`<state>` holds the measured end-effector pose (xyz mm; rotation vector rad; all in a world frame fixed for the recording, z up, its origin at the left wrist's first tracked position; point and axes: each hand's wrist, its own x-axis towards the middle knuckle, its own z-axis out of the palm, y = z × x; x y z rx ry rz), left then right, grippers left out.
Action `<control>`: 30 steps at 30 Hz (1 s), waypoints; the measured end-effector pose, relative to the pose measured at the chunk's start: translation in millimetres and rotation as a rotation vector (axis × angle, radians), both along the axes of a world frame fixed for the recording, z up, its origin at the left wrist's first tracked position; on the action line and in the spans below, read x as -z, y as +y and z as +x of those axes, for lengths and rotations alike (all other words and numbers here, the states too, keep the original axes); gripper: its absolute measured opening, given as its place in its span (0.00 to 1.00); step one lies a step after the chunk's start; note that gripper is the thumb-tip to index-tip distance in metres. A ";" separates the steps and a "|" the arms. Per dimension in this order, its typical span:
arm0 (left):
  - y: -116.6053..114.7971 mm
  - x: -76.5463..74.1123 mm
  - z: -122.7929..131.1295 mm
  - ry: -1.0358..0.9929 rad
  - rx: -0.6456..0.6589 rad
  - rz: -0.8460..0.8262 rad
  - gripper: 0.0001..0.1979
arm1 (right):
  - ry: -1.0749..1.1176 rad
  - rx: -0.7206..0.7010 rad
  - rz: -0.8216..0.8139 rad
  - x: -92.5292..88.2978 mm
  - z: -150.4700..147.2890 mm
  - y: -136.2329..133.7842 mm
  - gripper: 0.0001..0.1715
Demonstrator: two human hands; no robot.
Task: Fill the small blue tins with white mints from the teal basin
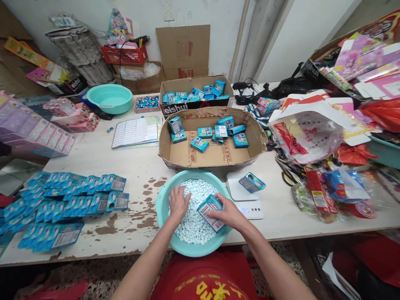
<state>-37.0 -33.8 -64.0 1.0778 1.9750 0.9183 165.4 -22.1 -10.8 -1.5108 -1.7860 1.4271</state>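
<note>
A teal basin (162,208) full of small white pellets (195,231) sits at the table's near edge. My left hand (178,204) rests in the pellets with its fingers curled down into them. My right hand (226,213) grips a small blue box (210,210) held tilted over the pellets. Just right of the basin, another blue box (251,182) lies on a white scale (242,193).
A shallow cardboard tray (175,154) with several blue boxes lies behind the basin, and a second carton (195,106) stands further back. Rows of flat blue boxes (62,204) cover the left. Bags and packaging (312,137) crowd the right. A second teal basin (109,98) sits back left.
</note>
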 end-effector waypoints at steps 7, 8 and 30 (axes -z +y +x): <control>-8.2 9.6 42.8 0.290 0.218 -0.249 0.15 | 0.398 0.330 -0.158 1.0 11.6 -26.4 0.30; -8.4 9.8 48.6 0.187 0.194 -0.242 0.13 | 0.394 0.359 -0.143 0.7 10.4 -27.7 0.29; -2.5 -85.6 51.6 -0.989 -0.250 0.260 0.12 | -0.106 0.159 0.369 -3.3 -24.9 -44.7 0.14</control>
